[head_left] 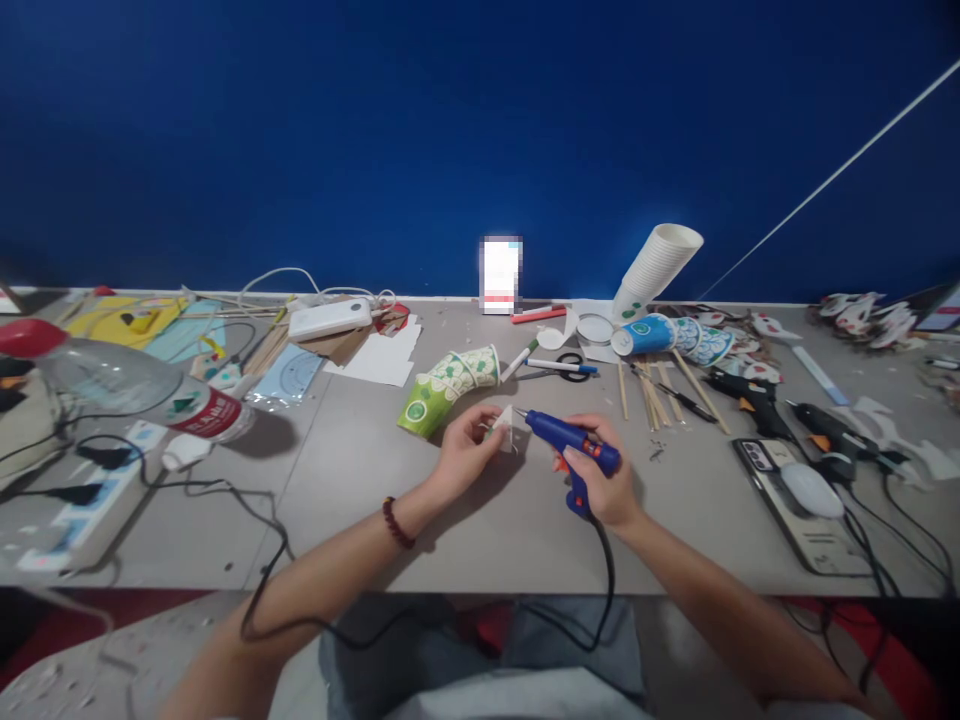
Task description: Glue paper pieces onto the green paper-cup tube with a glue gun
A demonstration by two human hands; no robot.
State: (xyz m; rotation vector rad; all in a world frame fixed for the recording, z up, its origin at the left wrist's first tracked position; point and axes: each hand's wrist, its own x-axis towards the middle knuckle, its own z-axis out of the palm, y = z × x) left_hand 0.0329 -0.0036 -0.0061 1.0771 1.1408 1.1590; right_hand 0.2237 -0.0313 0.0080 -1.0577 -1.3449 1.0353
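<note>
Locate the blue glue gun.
In the head view, right of center: the blue glue gun is in the right hand, its nozzle near the white piece in the left hand.

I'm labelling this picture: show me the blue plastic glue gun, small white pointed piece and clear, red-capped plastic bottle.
Blue plastic glue gun [564, 436]: head view, on its body.
Small white pointed piece [508, 428]: head view, on its face.
Clear, red-capped plastic bottle [129, 385]: head view, on its side.
</note>
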